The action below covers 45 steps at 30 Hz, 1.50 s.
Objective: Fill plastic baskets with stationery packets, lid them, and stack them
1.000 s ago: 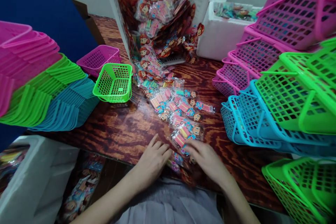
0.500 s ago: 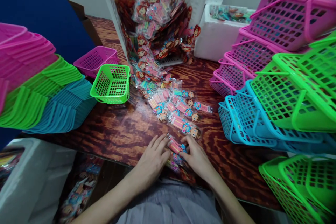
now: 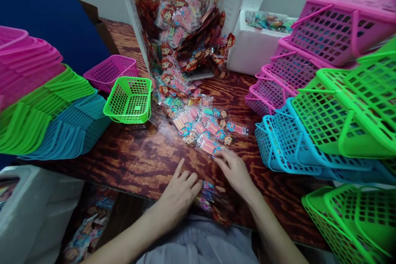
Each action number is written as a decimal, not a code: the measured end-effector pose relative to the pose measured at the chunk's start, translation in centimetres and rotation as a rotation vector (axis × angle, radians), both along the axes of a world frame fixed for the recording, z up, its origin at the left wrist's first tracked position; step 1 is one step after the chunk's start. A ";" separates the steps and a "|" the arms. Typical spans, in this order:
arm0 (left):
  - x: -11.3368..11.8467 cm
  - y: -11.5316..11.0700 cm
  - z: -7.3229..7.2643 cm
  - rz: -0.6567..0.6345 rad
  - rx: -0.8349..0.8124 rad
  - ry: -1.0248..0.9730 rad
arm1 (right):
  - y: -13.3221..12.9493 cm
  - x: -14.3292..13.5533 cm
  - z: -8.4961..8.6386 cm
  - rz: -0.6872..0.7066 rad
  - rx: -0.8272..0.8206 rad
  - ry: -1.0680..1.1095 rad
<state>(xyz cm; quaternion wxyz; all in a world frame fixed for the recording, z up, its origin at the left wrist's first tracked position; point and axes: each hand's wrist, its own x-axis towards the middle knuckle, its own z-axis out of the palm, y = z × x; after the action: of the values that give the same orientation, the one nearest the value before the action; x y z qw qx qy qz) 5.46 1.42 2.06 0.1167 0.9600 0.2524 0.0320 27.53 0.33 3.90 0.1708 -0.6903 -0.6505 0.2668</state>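
My right hand (image 3: 235,170) reaches over the table, its fingers closed on the near end of a clear packet (image 3: 208,145) of pink and yellow strips. The packet's cartoon-head end is hidden under those fingers. My left hand (image 3: 181,192) rests at the table's front edge, index finger stretched out and the others bent loosely. Its thumb side touches a small pile of packets (image 3: 210,194), which is partly blurred. Further back lie several loose packets (image 3: 188,115) with printed cartoon heads.
A tipped white crate (image 3: 133,29) spills packets at the back. Nested baskets (image 3: 64,111) stand at left, beside a green basket (image 3: 128,101) and a pink basket (image 3: 109,70). Filled baskets (image 3: 297,140) are piled at right. White foam boxes (image 3: 256,45) stand behind and lower left.
The packet between both hands now lies on the near pile. My right hand has moved forward to another packet, while my left index finger has stretched out.
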 end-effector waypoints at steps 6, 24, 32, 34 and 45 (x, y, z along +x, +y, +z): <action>1.2 -1.2 1.7 -0.058 0.106 0.126 | 1.7 0.5 -2.7 -0.154 0.139 -0.289; 0.0 -0.4 -0.3 -0.065 -0.027 -0.061 | -2.3 -0.4 1.2 0.219 -0.229 0.204; 0.1 -0.8 0.1 0.009 -0.074 -0.014 | 8.7 2.3 -2.4 -0.248 0.143 -0.263; 0.3 -0.8 0.0 0.022 -0.093 0.008 | 8.9 2.3 -3.3 -0.242 0.120 -0.249; 0.8 -0.3 -0.6 0.088 -0.239 0.019 | 13.8 1.6 -3.8 -0.088 0.170 -0.293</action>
<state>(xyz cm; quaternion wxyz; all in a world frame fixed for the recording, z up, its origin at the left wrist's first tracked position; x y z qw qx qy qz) 6.29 1.16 1.47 0.2264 0.9275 0.2974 -0.0021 29.10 14.16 0.08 0.1432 -0.7327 -0.6578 0.0996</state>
